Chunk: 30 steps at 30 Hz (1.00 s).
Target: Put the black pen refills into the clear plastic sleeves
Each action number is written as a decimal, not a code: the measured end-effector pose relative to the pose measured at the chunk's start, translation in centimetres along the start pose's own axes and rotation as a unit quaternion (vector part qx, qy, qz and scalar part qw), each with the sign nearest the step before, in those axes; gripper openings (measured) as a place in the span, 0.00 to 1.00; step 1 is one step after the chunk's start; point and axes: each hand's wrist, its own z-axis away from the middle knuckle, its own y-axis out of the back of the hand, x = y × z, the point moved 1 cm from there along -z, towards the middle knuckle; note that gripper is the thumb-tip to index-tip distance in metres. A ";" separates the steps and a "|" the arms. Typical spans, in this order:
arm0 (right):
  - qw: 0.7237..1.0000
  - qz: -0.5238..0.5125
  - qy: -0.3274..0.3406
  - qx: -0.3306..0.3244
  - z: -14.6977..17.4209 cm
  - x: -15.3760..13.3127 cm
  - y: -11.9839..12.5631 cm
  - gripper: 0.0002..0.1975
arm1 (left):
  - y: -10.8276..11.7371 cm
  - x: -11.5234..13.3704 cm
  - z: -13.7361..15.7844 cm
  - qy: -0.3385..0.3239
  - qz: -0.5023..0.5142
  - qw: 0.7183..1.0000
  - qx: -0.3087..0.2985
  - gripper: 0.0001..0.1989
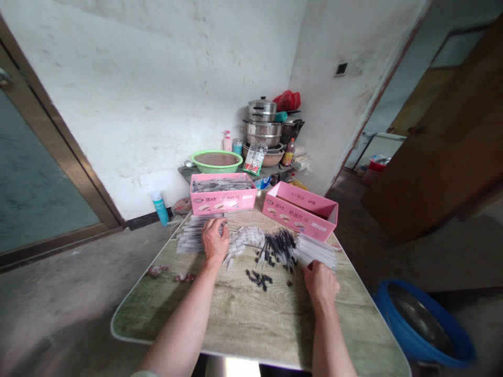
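My left hand [216, 240] has its fingers curled at the right edge of a stack of pale, slim pen-like sticks [190, 235]. Something small and dark shows at its fingertips, too small to name. Beside it lies a heap of small whitish pieces [247, 238]. In the middle is a bunch of thin black-ended sticks [283, 246], with loose black caps [260, 281] nearer me. My right hand [322, 284] is closed at the near edge of a bundle of clear, slim tubes [315, 251]. Whatever its fingers hold is mostly hidden.
A pink box [223, 201] filled with slim sticks stands at the table's back left. Another pink box [301, 212] sits at the back right. Behind are a green basin [216, 168] and stacked steel pots [262, 125]. A blue tub [426, 322] stands right of the table [251, 324].
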 end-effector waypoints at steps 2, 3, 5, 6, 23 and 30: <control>1.000 -0.006 0.021 0.003 0.0 0.0 0.1 0.12 | 0.0 -0.1 0.0 0.004 0.014 1.000 -0.015 0.10; 0.999 -0.019 0.032 0.009 0.0 0.0 0.2 0.12 | 0.0 0.0 0.0 0.005 0.026 0.999 -0.030 0.10; 0.996 -0.075 0.046 0.032 -0.1 0.0 0.2 0.13 | -0.3 0.4 0.2 0.001 0.064 0.995 -0.082 0.10; 0.990 -0.121 0.054 0.046 -0.2 0.0 0.1 0.14 | -0.5 0.8 0.4 -0.005 0.087 0.989 -0.117 0.10; 0.662 -0.732 0.054 -0.154 1.0 -3.0 -1.2 0.19 | -4.5 3.1 3.7 -0.154 0.056 0.921 -0.354 0.11; 0.618 -0.763 0.065 -0.179 1.3 -3.3 -1.2 0.17 | -5.8 3.0 4.1 -0.184 0.006 0.920 -0.346 0.09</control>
